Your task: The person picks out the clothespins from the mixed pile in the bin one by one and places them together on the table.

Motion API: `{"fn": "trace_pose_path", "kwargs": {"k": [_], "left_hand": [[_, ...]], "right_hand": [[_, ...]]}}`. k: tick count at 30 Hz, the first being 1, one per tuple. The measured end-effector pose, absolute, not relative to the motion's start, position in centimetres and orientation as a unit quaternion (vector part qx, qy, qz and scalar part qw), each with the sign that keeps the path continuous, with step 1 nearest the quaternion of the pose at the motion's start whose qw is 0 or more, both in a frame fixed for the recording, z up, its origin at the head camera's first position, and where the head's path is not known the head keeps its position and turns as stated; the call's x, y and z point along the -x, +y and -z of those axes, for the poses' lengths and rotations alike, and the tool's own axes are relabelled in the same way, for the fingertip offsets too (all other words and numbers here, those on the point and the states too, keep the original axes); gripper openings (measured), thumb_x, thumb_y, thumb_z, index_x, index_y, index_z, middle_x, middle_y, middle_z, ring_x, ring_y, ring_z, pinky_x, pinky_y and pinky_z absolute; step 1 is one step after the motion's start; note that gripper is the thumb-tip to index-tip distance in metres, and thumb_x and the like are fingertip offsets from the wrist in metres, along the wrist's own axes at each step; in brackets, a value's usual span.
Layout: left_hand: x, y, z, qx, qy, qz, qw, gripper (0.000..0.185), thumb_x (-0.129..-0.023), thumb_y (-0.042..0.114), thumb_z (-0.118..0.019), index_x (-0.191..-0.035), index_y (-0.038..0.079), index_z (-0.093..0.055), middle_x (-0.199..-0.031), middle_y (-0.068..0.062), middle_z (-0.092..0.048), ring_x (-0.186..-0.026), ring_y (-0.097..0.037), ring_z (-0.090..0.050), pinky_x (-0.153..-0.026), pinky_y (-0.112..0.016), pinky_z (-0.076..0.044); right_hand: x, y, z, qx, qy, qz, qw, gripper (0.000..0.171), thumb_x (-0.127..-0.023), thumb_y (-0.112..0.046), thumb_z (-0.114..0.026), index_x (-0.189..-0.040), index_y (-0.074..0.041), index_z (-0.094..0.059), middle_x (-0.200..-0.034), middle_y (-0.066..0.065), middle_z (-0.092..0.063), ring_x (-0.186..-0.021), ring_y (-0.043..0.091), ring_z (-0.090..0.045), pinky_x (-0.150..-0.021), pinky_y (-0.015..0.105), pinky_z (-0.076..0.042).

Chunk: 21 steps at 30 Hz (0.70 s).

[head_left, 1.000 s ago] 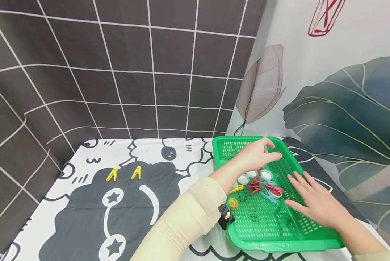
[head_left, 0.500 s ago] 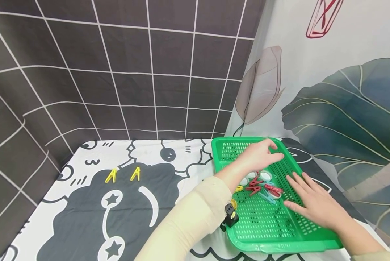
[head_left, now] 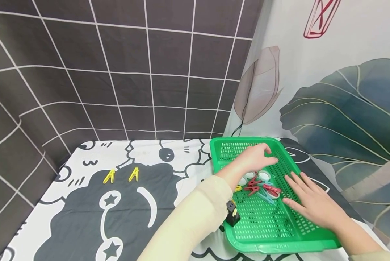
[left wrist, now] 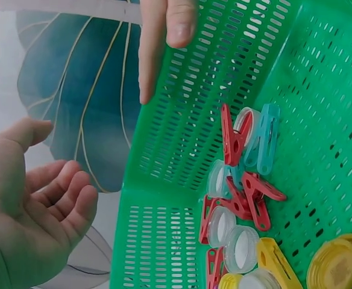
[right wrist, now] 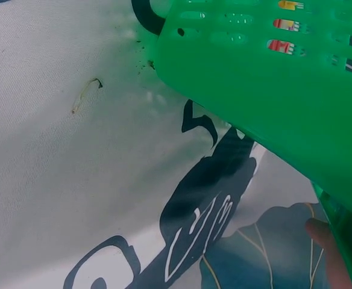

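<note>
A green slotted basket (head_left: 263, 235) sits at the right of the table. In its middle lies a small pile of red clothes pegs (head_left: 254, 188), a pale blue peg (left wrist: 267, 137), a yellow peg (left wrist: 276, 261) and clear bottle caps (left wrist: 240, 247). My left hand (head_left: 262, 156) hovers just above that pile, fingers loosely curled and holding nothing; the left wrist view shows its palm (left wrist: 37, 211) bare. My right hand (head_left: 309, 199) lies flat with straight fingers on the basket's right side, next to the pegs. The right wrist view shows only the basket's underside (right wrist: 284, 84).
Two yellow pegs (head_left: 109, 176) (head_left: 133, 174) lie side by side on the black-and-white cartoon cloth (head_left: 84, 210) at the left. A yellow cap (left wrist: 339, 266) lies in the basket. A dark tiled backdrop and a leaf-print curtain (head_left: 338, 108) close the back and right.
My left hand has sunk a little toward the pile in the basket. The right hand stays flat in the same place on the basket.
</note>
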<state>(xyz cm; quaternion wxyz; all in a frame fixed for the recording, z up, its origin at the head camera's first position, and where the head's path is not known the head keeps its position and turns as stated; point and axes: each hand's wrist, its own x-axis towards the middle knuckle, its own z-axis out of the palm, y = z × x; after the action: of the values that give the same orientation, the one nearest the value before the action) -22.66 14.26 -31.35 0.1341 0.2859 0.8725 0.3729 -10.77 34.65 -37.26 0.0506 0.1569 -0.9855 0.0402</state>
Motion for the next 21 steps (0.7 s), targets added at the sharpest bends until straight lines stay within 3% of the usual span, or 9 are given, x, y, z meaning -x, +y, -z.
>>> {"fn": "trace_pose_path", "kwargs": {"k": [6,9,16,21], "left_hand": [[22.6,14.7,31.5,-0.303,0.874,-0.355,0.138,0.042,-0.091,0.042,-0.057,-0.124,0.017,-0.053,-0.112,0.006,-0.061,-0.059,-0.008,-0.057,-0.064,-0.022,-0.044],[22.7,15.0,31.7,-0.313,0.875,-0.342,0.139,0.043,-0.091,0.042,-0.057,-0.125,0.016,-0.053,-0.113,0.007,-0.061,-0.066,-0.006,-0.057,-0.066,-0.021,-0.043],[22.8,15.9,32.6,-0.324,0.88,-0.319,0.134,0.042,-0.092,0.043,-0.056,-0.124,0.018,-0.054,-0.12,0.006,-0.06,-0.1,-0.007,-0.057,-0.081,-0.023,-0.045],[22.7,16.3,33.5,-0.328,0.885,-0.295,0.148,0.041,-0.091,0.042,-0.057,-0.124,0.018,-0.053,-0.12,0.006,-0.06,-0.103,-0.007,-0.057,-0.082,-0.023,-0.045]], "right_hand": [[10.7,34.6,37.2,-0.154,-0.986,-0.039,0.048,0.068,-0.095,-0.043,-0.048,-0.146,-0.001,-0.028,-0.148,0.025,-0.025,-0.141,0.03,0.007,-0.103,0.028,0.02],[10.7,34.7,37.2,-0.152,-0.987,-0.041,0.045,0.067,-0.096,-0.042,-0.047,-0.146,-0.001,-0.028,-0.147,0.025,-0.025,-0.141,0.03,0.007,-0.103,0.025,0.02],[10.7,34.7,37.2,-0.149,-0.987,-0.044,0.044,0.067,-0.096,-0.042,-0.047,-0.146,-0.001,-0.027,-0.148,0.024,-0.024,-0.141,0.03,0.006,-0.104,0.027,0.019],[10.6,34.8,37.1,-0.151,-0.986,-0.044,0.052,0.067,-0.096,-0.043,-0.047,-0.146,-0.002,-0.028,-0.148,0.024,-0.025,-0.141,0.029,0.005,-0.104,0.026,0.019]]}}
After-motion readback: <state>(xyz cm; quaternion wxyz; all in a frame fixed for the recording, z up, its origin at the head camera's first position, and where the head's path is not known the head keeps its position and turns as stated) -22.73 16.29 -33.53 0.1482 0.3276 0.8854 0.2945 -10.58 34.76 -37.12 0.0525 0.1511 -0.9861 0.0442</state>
